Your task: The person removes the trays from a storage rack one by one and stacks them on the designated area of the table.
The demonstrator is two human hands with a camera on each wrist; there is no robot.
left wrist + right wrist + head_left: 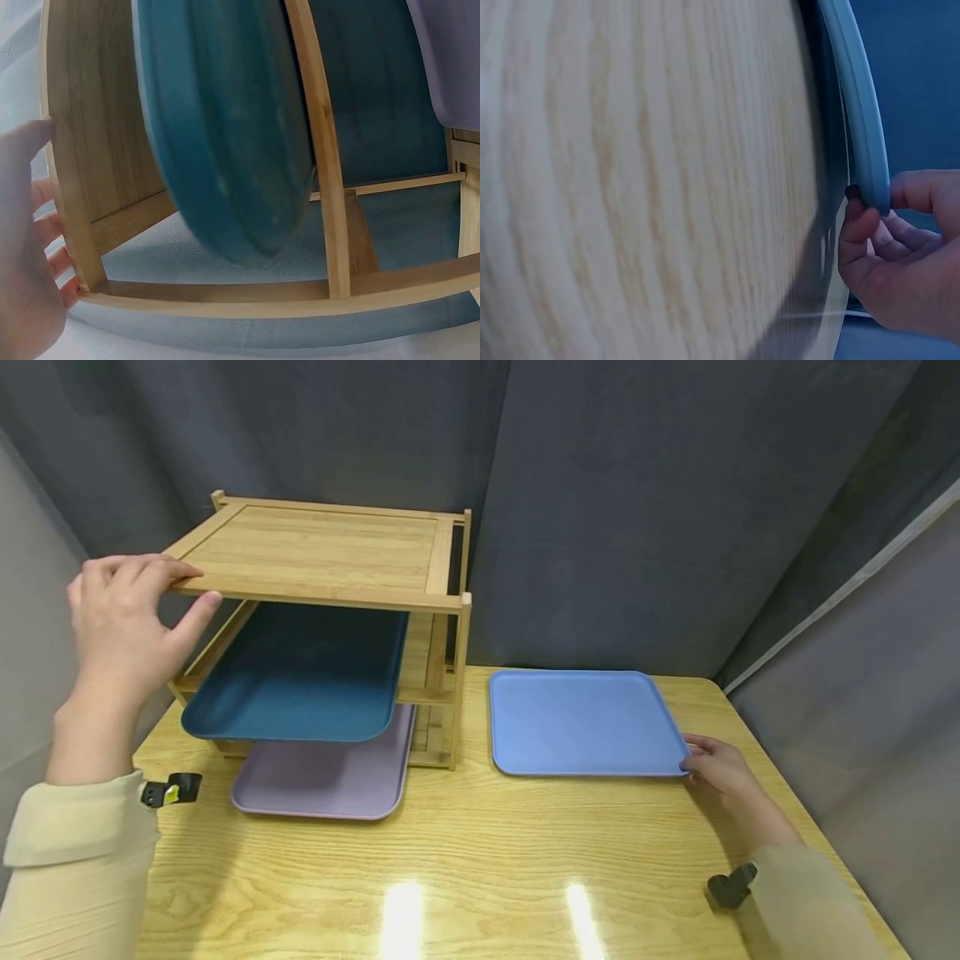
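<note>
A bamboo three-tier rack [322, 556] stands at the table's back left. My left hand [123, 618] grips the front left corner of its top shelf, fingers over the edge and thumb beneath. A dark teal tray [300, 672] sticks out of the middle tier, and a lilac tray [326, 772] sticks out of the bottom one. To the right lies a light blue tray [581, 722] flat on the table. My right hand [720, 768] pinches its near right corner. In the right wrist view the light blue tray's rim [862, 127] sits between thumb and fingers [870, 225].
The wooden table [487, 860] runs forward to me, with glare spots near its front edge. Dark grey curtains close in the back and both sides. The left wrist view shows the rack's bamboo frame [75, 187] and the teal tray [217, 135] up close.
</note>
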